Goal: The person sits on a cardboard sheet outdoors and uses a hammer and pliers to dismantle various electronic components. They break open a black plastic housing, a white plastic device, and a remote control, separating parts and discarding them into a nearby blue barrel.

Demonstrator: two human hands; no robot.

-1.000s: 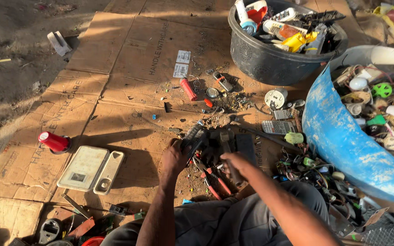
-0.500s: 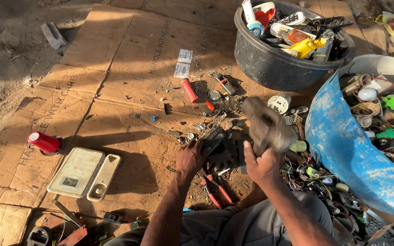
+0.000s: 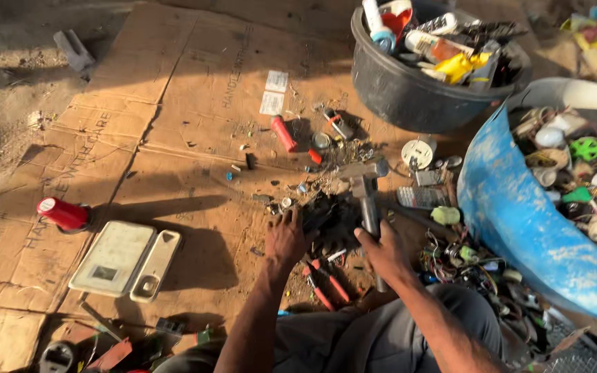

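The right hand (image 3: pixel 384 252) is clenched round the grey metal shaft of a hammer (image 3: pixel 366 197), fingers wrapped fully closed; half a second ago that hand was lifted with a blurred dark lump in front of it, and now it has come down so the hammer's grey head lies level just above the dark, broken piece of black plastic scrap (image 3: pixel 331 217) on the cardboard floor sheet (image 3: pixel 174 124). That drop reads as a blow being delivered or just landed on the scrap. The left hand (image 3: pixel 286 238) has stayed low, fingers bent and pressed against the near left edge of the black scrap, steadying it; whether they grip it or only rest on it cannot be told. Just below the scrap lie red-handled pliers (image 3: pixel 326 283). Left of the scrap, well apart, sit a flat cream plastic casing (image 3: pixel 124 259) and a red cylinder (image 3: pixel 63 214). Above and right of the scrap stands a black plastic tub (image 3: pixel 409 90) of mixed parts, and to the right a blue curved drum piece (image 3: pixel 519 221) beside tangled wires.
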